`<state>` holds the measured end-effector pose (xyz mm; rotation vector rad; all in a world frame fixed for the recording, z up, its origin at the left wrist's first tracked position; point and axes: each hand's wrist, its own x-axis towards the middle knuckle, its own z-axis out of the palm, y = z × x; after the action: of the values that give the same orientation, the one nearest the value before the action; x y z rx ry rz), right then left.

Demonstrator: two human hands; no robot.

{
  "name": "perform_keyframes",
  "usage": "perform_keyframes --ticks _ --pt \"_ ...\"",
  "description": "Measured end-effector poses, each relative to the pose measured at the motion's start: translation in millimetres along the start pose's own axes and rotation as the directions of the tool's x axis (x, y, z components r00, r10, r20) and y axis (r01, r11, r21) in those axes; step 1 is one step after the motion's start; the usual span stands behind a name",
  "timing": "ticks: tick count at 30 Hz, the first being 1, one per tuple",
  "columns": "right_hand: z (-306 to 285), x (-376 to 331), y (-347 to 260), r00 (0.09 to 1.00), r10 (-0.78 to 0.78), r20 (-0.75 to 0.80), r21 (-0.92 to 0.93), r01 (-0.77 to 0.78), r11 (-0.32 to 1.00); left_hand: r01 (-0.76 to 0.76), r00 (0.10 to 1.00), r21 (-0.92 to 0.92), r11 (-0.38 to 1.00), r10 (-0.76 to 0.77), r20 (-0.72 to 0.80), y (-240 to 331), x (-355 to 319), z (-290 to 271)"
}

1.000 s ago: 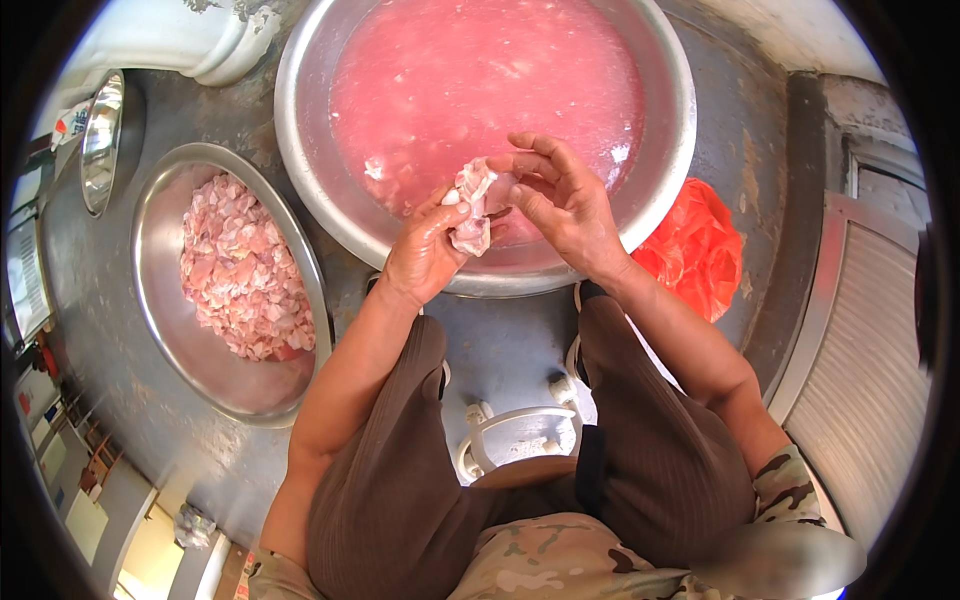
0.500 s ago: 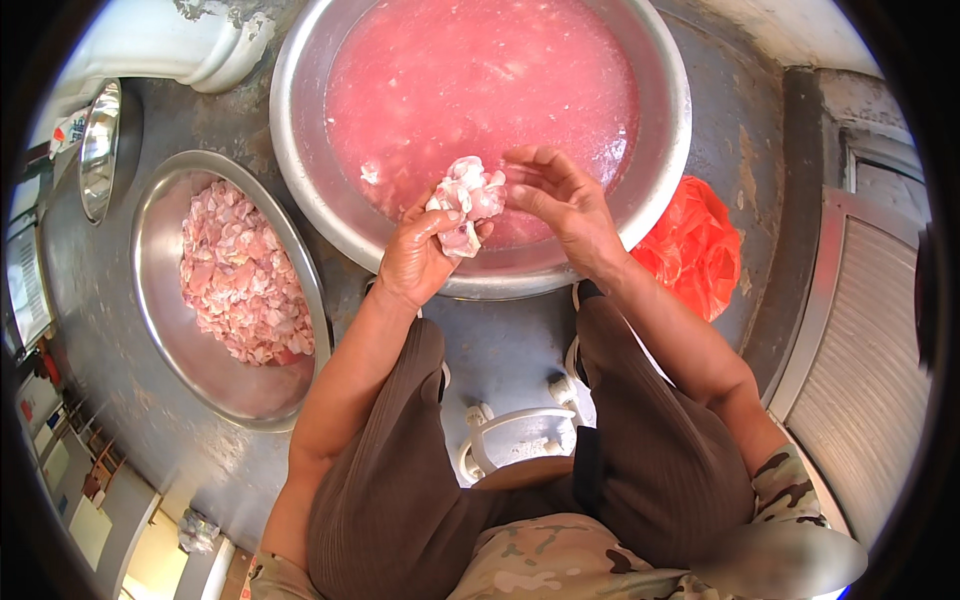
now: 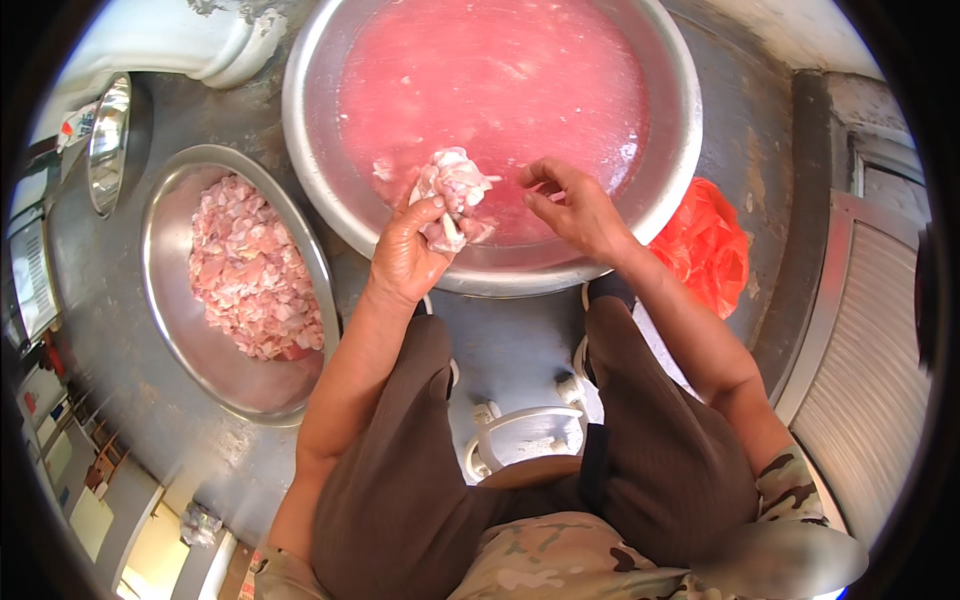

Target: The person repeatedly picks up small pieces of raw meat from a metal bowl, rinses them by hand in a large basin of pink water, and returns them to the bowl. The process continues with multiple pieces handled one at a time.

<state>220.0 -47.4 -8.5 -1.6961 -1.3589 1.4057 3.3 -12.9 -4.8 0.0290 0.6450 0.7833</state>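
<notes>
Gripping some raw meat pcs point(image 3: 452, 182), the L hand point(image 3: 408, 250) was closed w/ its thumb pressed on them, above the near side of a large metal basin point(image 3: 672, 120). The R hand point(image 3: 580, 212) was near, to the right of the meat; its fingers were bent, but thumb & fingertips stood apart. Most of the L fingers were hidden under the meat, so the no. of pcs in this grip could not be counted. The pink water point(image 3: 490, 90) in the basin was cloudy; a few pale bits showed, but what lay deeper was hard to make out. The far rim was cut off by the upper edge.

On the left, a metal bowl point(image 3: 172, 285) w/ a meat heap point(image 3: 255, 275) stood on the gray floor point(image 3: 110, 350), & another shiny bowl point(image 3: 108, 145) was farther off. A red plastic bag point(image 3: 708, 245) lay right of the basin, partly covered by its rim & the R forearm point(image 3: 690, 325). Brown trousers point(image 3: 385, 410) stood in the way of the floor below, & a white frame point(image 3: 525, 420) b/w the knees was only partly seen. A blurred patch point(image 3: 785, 560) hid the lower right corner. Re writing: the small red-and-white item point(image 3: 76, 126) at far left was too small to read
</notes>
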Motion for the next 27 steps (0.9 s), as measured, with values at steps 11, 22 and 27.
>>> perform_keyframes --ticks 11,22,27 --pt "51 30 35 0.89 -0.047 0.453 -0.461 0.279 0.842 0.026 0.963 -0.539 0.842 0.123 0.24 84 -60 -30" --pt "19 23 39 0.865 -0.051 0.499 -0.228 0.188 0.955 -0.622 0.752 -0.542 0.565 0.623 -0.215 166 -130 -73" --pt "5 15 39 0.822 0.319 0.472 0.382 -0.517 0.766 -0.371 0.917 -0.364 0.854 0.4 0.005 145 -84 -43"
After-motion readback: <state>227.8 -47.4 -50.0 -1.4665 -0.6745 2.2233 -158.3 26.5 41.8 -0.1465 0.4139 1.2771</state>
